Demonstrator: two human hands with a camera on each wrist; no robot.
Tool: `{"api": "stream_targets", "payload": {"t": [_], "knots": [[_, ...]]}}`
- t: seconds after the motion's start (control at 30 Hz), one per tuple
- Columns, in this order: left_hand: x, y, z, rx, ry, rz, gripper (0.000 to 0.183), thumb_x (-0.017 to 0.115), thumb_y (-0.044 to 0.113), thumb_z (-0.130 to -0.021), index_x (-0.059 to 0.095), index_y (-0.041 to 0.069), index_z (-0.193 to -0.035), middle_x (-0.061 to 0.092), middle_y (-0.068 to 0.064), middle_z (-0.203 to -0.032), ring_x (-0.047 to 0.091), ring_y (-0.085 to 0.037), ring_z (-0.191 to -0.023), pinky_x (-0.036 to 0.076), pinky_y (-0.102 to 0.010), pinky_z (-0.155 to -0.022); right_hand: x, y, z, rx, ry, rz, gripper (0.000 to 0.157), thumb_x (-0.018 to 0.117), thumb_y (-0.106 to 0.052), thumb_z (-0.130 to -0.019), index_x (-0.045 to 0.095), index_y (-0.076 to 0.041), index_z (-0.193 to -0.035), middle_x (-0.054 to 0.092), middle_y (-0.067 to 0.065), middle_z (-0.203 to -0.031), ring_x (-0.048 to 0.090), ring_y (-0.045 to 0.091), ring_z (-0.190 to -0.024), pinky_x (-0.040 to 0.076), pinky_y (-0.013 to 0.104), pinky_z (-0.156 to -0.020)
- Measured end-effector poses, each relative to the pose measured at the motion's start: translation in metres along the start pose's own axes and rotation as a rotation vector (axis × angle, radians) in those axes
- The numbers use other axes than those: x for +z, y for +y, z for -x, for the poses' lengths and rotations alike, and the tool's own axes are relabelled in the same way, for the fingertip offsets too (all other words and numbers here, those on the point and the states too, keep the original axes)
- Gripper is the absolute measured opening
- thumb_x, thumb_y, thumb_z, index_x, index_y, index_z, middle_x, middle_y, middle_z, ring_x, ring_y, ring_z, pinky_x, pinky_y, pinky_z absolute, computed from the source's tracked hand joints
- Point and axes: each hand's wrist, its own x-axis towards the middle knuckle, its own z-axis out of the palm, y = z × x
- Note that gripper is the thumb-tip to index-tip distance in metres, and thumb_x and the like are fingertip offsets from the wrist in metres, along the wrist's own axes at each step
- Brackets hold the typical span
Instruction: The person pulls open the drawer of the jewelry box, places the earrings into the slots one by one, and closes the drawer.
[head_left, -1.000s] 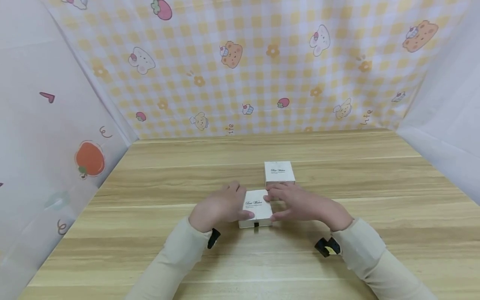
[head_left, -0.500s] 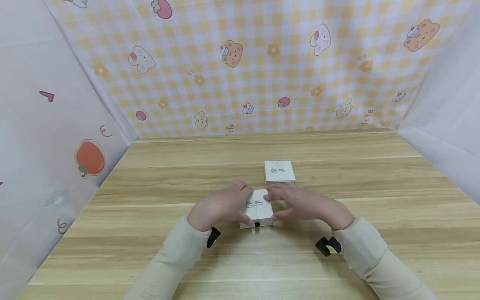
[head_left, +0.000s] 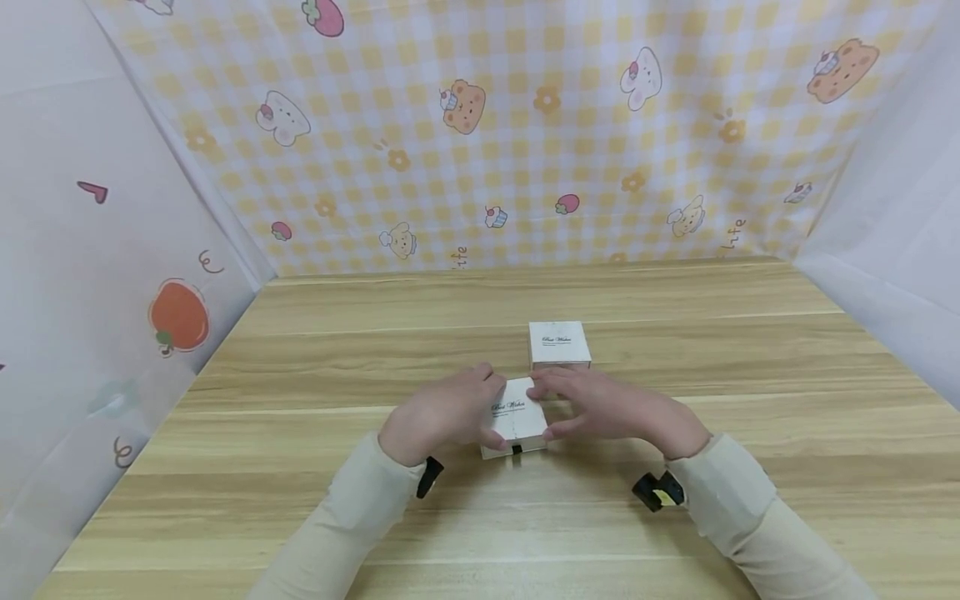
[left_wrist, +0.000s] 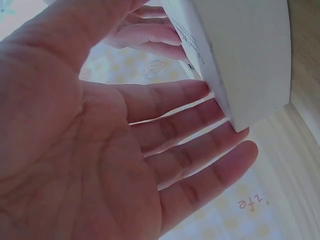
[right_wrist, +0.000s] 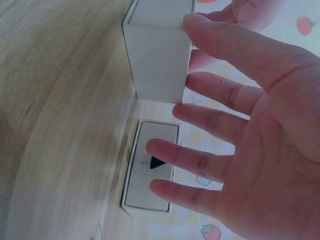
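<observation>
A small white drawer-type gift box [head_left: 517,412] with "Best Wishes" on its lid lies on the table between both hands, its black pull tab facing the person. My left hand [head_left: 446,417] touches its left side, thumb near the front edge and the other fingers straight along the lid's edge in the left wrist view. On the right, my right hand [head_left: 600,404] has its thumb at the front corner and fingertips at the lid's edge; its fingers are stretched out. A second matching box [head_left: 558,343] sits just behind, partly covered by the right fingers in the head view.
The wood-grain table [head_left: 360,333] stretches around the boxes. A yellow checked cloth [head_left: 510,167] with cartoon figures hangs at its back edge, and white sheets [head_left: 112,250] flank the sides. Dark wrist-mounted devices [head_left: 657,492] sit under the cuffs.
My left fingers have shifted right, over the lid's left edge. The near box has slid very slightly right. My right hand and the far box stay nearly still.
</observation>
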Motion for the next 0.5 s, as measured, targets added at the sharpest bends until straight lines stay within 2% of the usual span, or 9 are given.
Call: {"api": "stream_targets", "payload": {"t": [0.27, 0.5], "knots": [[-0.0009, 0.001, 0.0018, -0.02, 0.005, 0.024, 0.057, 0.081, 0.037, -0.069, 0.056, 0.008, -0.11, 0.048, -0.001, -0.091, 0.047, -0.014, -0.076, 0.042, -0.025, -0.065, -0.0005, 0.0008, -0.0016, 0.021, 0.01, -0.006, 0.048, 0.068, -0.028, -0.084, 0.054, -0.014, -0.128, 0.055, 0.006, -0.131, 0.049, 0.028, -0.118, 0.041, 0.046, -0.097], [-0.0034, 0.0011, 0.0058, -0.02, -0.025, 0.018, 0.064, 0.082, 0.04, -0.066, 0.054, 0.009, -0.115, 0.048, -0.002, -0.094, 0.047, -0.014, -0.079, 0.042, -0.025, -0.067, -0.0018, 0.0023, -0.0043, -0.01, 0.045, 0.013, 0.034, 0.066, -0.02, -0.086, 0.061, -0.013, -0.119, 0.064, 0.002, -0.117, 0.058, 0.023, -0.109, 0.046, 0.041, -0.091]]}}
